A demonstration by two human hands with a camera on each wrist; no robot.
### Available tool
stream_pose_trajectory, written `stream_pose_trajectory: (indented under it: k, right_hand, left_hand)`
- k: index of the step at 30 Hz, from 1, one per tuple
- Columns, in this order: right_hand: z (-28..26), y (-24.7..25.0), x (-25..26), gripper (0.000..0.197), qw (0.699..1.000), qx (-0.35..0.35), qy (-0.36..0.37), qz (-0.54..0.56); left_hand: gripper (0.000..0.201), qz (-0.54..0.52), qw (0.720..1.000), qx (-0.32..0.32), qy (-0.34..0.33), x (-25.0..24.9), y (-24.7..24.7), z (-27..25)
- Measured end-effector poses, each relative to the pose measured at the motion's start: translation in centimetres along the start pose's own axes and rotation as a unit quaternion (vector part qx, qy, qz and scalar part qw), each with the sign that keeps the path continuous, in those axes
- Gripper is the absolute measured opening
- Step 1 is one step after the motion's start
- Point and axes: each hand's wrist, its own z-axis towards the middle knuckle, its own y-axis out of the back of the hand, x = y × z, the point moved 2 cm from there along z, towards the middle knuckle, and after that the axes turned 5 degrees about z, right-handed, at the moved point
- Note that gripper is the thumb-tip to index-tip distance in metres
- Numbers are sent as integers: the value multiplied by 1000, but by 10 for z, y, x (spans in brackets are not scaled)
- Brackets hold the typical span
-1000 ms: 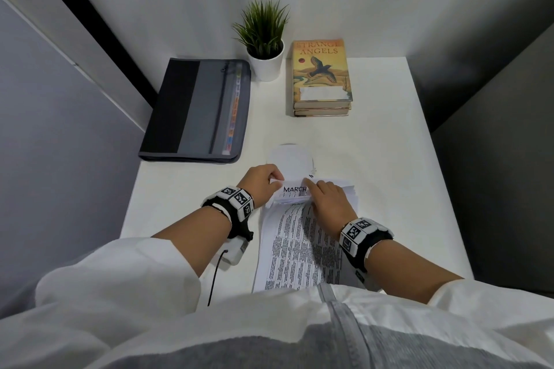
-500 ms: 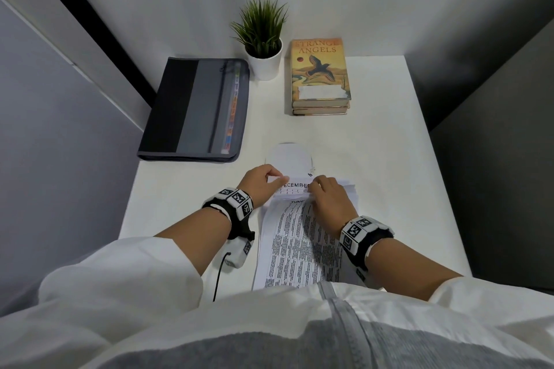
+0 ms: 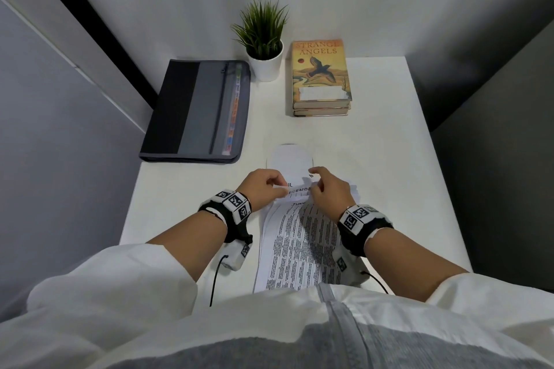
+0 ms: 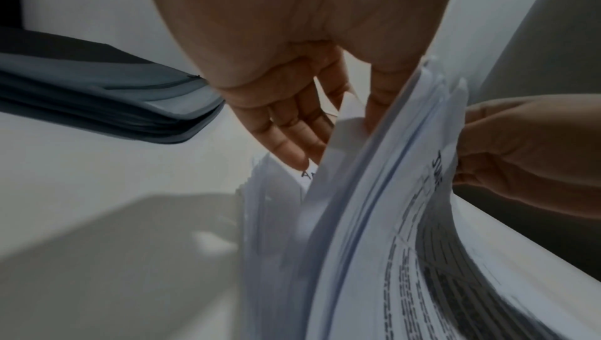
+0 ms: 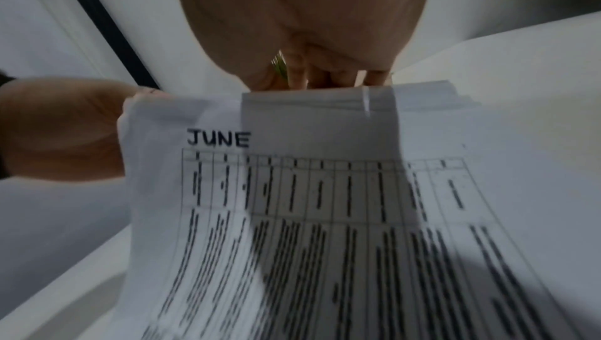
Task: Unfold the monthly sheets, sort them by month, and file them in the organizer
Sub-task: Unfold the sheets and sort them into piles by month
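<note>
A stack of printed monthly sheets [image 3: 299, 249] lies on the white table [image 3: 374, 189], close to my body. The JUNE sheet [image 5: 292, 217] is uppermost, with DECEMBER and a heading ending in "IL" stepped out beyond it. My left hand [image 3: 263, 186] pinches the raised top-left corners of the upper sheets, thumb on top and fingers [image 4: 292, 127] underneath. My right hand [image 3: 323, 189] curls its fingers over the top edge of the sheets at the middle. The dark grey organizer [image 3: 198, 111] lies closed at the back left, away from both hands.
A potted plant [image 3: 263, 48] and a small pile of books [image 3: 320, 78] stand at the back of the table. A rounded white paper end [image 3: 289, 159] pokes out just beyond the stack. Bare tabletop lies to the right of the sheets.
The hands have leafed through the top edges: MARCH showed first, then DECEMBER, and now a heading ending in "IL" shows beyond it. The right fingers have reached slightly farther forward.
</note>
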Motion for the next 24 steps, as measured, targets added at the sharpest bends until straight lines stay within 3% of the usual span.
stream_pose_trajectory:
  k: [4, 6, 8, 11, 13, 17, 20, 24]
  right_hand:
    - [12, 5, 9, 20, 990, 23, -36, -132]
    - [13, 7, 12, 17, 972, 25, -1, -235]
    - [13, 5, 12, 17, 955, 38, 47, -290]
    - [8, 1, 14, 7, 954, 95, 58, -278]
    - [4, -4, 12, 3, 958, 125, 57, -252]
    - [-2, -10, 5, 22, 946, 129, 102, -279]
    - [-6, -12, 2, 25, 942, 104, 149, -284]
    - [-11, -14, -2, 27, 944, 63, 179, -270]
  left_hand:
    - [4, -14, 997, 67, -21, -4, 3, -3]
    - [5, -27, 996, 80, -17, -4, 3, -3]
    - [7, -38, 998, 41, -7, -4, 5, 0]
    - [24, 42, 998, -46, 17, 2, 9, 11]
    - [34, 110, 992, -42, 37, 6, 10, 15]
    - [23, 170, 985, -40, 4, 8, 9, 17]
    - [18, 192, 980, -51, -22, 3, 10, 14]
    - [9, 135, 989, -67, -11, 2, 9, 9]
